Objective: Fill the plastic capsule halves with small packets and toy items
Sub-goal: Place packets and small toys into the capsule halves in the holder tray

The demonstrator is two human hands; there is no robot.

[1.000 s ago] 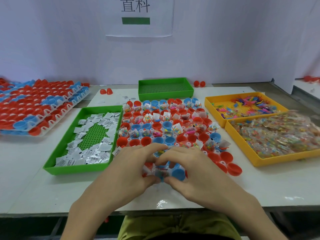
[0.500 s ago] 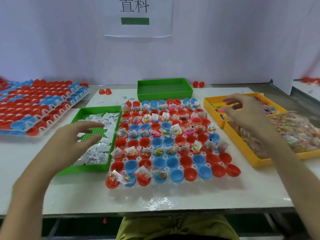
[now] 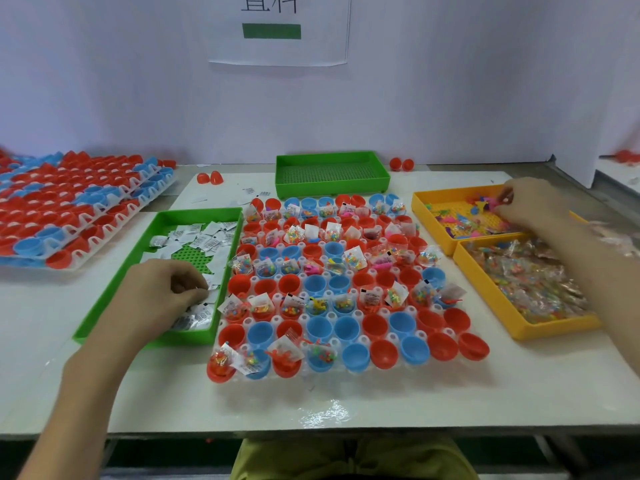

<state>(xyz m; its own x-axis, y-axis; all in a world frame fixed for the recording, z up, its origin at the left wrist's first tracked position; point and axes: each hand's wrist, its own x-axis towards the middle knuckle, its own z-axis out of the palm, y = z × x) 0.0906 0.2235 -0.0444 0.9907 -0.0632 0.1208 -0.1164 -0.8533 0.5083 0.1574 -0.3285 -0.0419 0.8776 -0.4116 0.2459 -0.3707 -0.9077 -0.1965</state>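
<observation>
The capsule halves [image 3: 346, 327], red and blue, sit mouth-up in a clear rack [image 3: 363, 339] at the middle of the table, and many already hold packets. The left hand [image 3: 166, 292] is curled in the long green tray [image 3: 104, 306], which runs near to far, with its fingertips pinching among the white packets [image 3: 207, 237]. The right hand [image 3: 530, 206] reaches into the far yellow tray [image 3: 420, 209] and pinches one of the toy items [image 3: 460, 220].

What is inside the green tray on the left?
White printed packets lie scattered over the green tray's perforated floor. The left hand, fingers curled on some packets, hides whatever lies beneath it.
</observation>
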